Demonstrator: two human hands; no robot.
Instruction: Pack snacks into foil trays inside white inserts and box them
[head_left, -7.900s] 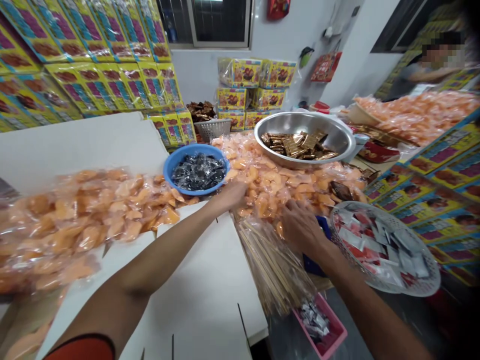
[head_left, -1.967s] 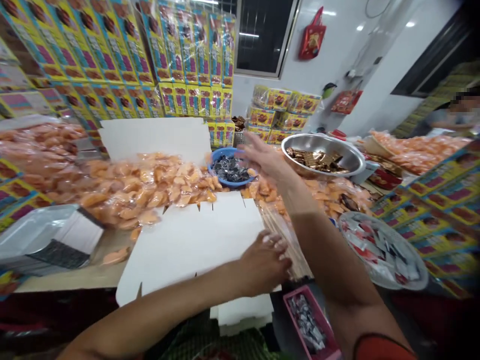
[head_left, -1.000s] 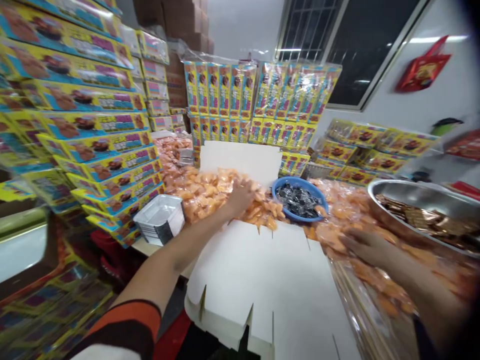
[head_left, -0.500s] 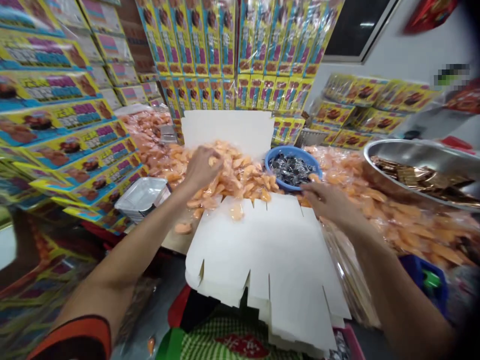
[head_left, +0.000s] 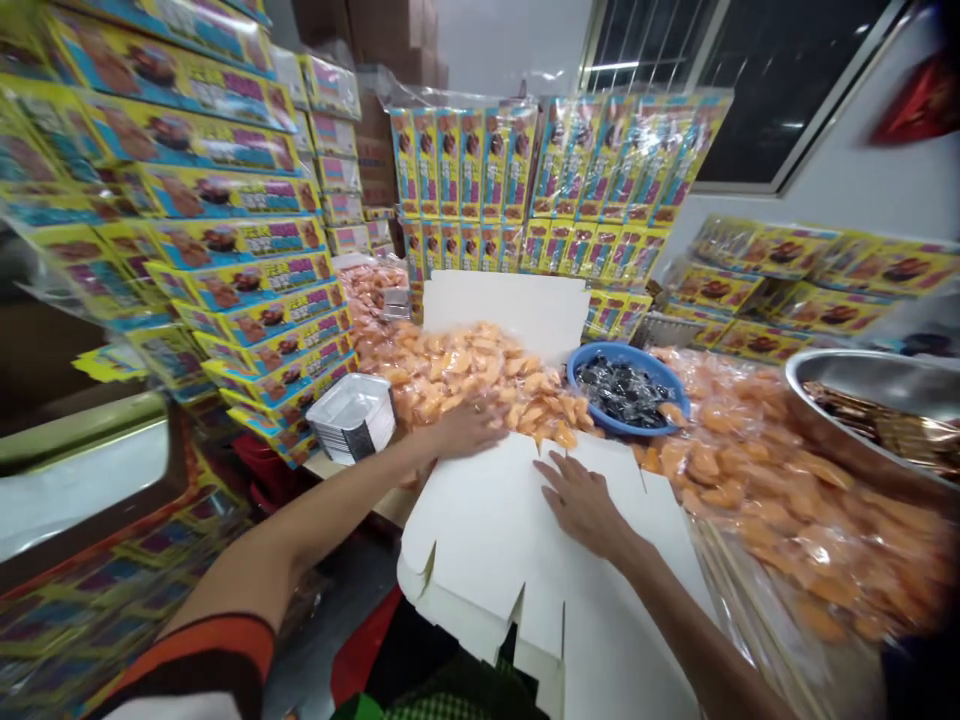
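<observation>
Right of the foil trays (head_left: 351, 412), the left hand (head_left: 469, 428) lies against the heaped orange packets (head_left: 469, 362), its grip unclear, while over the white cardboard (head_left: 480, 525) the right hand (head_left: 583, 503) spreads empty fingers, near the blue bowl (head_left: 631, 428).

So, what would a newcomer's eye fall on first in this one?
Probably the bright yellow boxes stacked high on the left, then the heap of orange packets in the middle. Just right of that heap, a blue bowl of black packets stands out. In the foreground, the right hand spreads its fingers over white card sheets.
</observation>
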